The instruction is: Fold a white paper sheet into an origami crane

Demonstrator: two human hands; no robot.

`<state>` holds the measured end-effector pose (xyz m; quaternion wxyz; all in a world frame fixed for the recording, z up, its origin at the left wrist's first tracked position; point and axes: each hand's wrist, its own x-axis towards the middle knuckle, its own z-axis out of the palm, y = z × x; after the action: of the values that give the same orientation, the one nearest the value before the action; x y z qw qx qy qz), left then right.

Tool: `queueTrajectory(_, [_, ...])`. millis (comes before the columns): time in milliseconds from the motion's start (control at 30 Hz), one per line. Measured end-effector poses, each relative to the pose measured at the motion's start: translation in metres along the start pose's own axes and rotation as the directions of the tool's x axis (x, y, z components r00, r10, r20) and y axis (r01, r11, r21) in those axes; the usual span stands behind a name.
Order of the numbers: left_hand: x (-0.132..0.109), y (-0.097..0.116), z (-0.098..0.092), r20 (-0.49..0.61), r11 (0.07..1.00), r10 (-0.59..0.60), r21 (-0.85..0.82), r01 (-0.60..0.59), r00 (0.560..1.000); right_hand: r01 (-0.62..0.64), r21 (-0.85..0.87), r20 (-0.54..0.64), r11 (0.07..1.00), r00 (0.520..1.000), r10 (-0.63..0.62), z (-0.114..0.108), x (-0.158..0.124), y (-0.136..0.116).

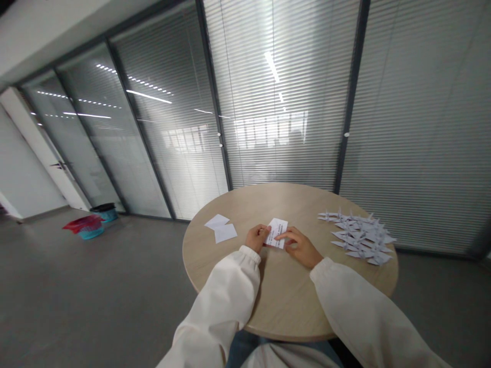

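A glass partition (284,153) backed by blinds runs across the upper frame, above a grey floor (126,286); at far left stand a bin with a red liner (82,224) and, behind it, a dark-rimmed bin (105,210). On the round bench (280,306), left of centre, white sheets (225,233) lie near its left rim. Just right of them, the left hand (256,238) has its fingers clamped on the left edge of the folded paper (278,225), thumb on top. This printed piece sits at the bench's middle, between both hands, its longer axis seeming to run up-frame with a slight lean right. The right hand (302,249) comes in from the lower right, index finger over the printed face; whether its fingers pinch the edge, I cannot tell. Both hands are about equally near. Farther right, well apart, spreads a cluster of pointed folded-paper shapes (360,236).
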<state>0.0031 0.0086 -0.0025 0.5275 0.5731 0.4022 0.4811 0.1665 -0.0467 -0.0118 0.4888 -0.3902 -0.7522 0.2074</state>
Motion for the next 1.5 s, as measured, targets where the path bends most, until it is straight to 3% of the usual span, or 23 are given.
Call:
queueTrajectory(367, [-0.001,0.001,-0.001,0.054,0.996,-0.059,-0.061,0.063,0.997,-0.069,0.016,-0.085,0.997,0.994,0.070,-0.003,0.001,-0.005])
queueTrajectory(667, [-0.009,0.004,0.002,0.264,0.993,-0.078,-0.067,0.099,0.961,-0.164,0.021,-0.174,0.986,0.971,0.165,-0.003,0.004,0.007])
queueTrajectory(967, [-0.007,-0.003,0.003,0.362,0.987,-0.102,-0.079,0.140,0.926,-0.226,0.048,-0.224,0.973,0.947,0.231,-0.006,0.004,0.005])
queueTrajectory(1500, [-0.004,-0.010,0.005,0.376,0.987,-0.102,-0.075,0.140,0.921,-0.238,0.063,-0.214,0.969,0.945,0.246,-0.003,0.003,0.011])
